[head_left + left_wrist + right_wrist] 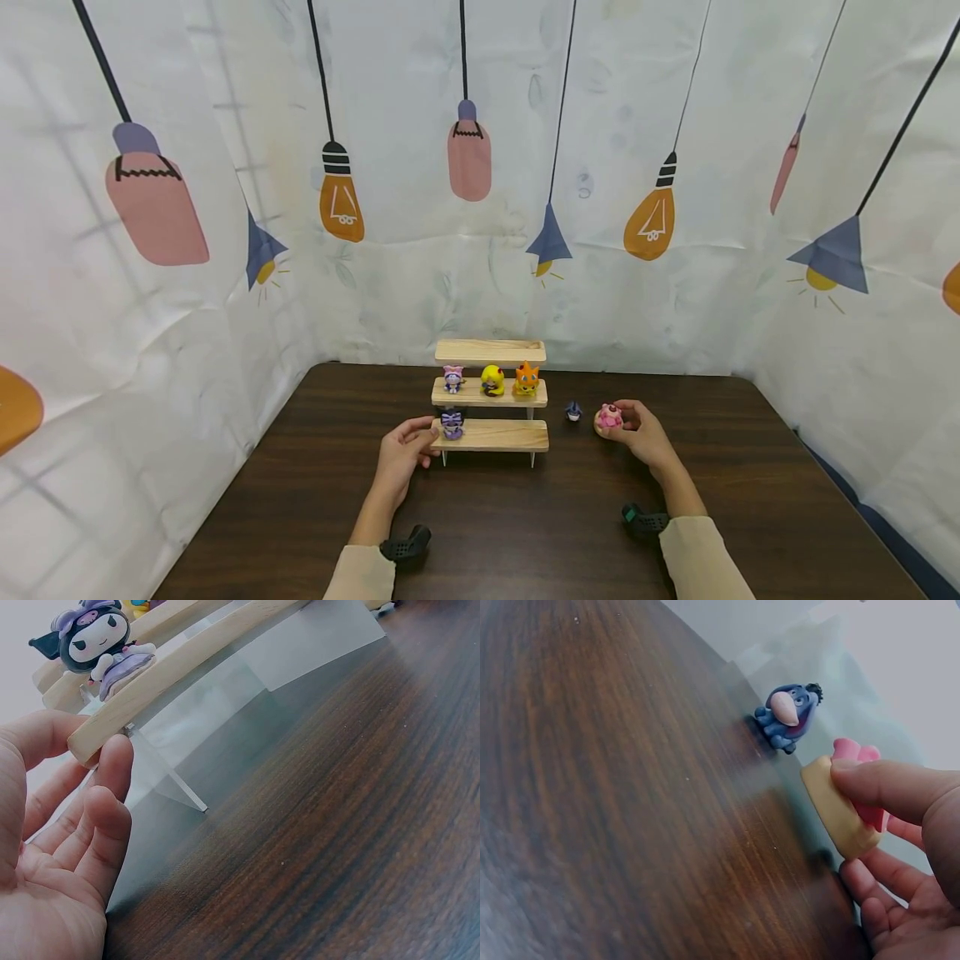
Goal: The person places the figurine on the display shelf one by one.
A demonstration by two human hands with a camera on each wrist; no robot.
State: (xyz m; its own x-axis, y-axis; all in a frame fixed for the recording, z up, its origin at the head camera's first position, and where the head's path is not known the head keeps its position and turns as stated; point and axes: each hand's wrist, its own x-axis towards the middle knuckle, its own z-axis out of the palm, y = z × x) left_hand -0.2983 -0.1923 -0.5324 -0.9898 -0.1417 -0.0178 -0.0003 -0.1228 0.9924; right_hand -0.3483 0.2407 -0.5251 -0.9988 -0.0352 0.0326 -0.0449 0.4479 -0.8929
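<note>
My left hand [401, 454] pinches the left end of the lowest wooden step of a three-tier display stand [498, 435], thumb above and fingers below in the left wrist view. Close to that thumb sits a black-and-white figurine with a purple bow and dress [97, 645]. My right hand [647, 437] grips a pink figurine on a round tan base [841, 814], the thumb against its side. Left of it on the table is a small blue donkey figurine [786, 716]. On the middle step stand a pink-and-purple figurine [453, 379], a yellow one [492, 381] and an orange one [527, 380].
The dark wood-grain table [540, 517] carries the stand near its far edge. A white curtain [420, 283] printed with lamps hangs behind and along both sides. Clear legs [169, 772] hold up the stand's steps. The top step [491, 352] is bare wood.
</note>
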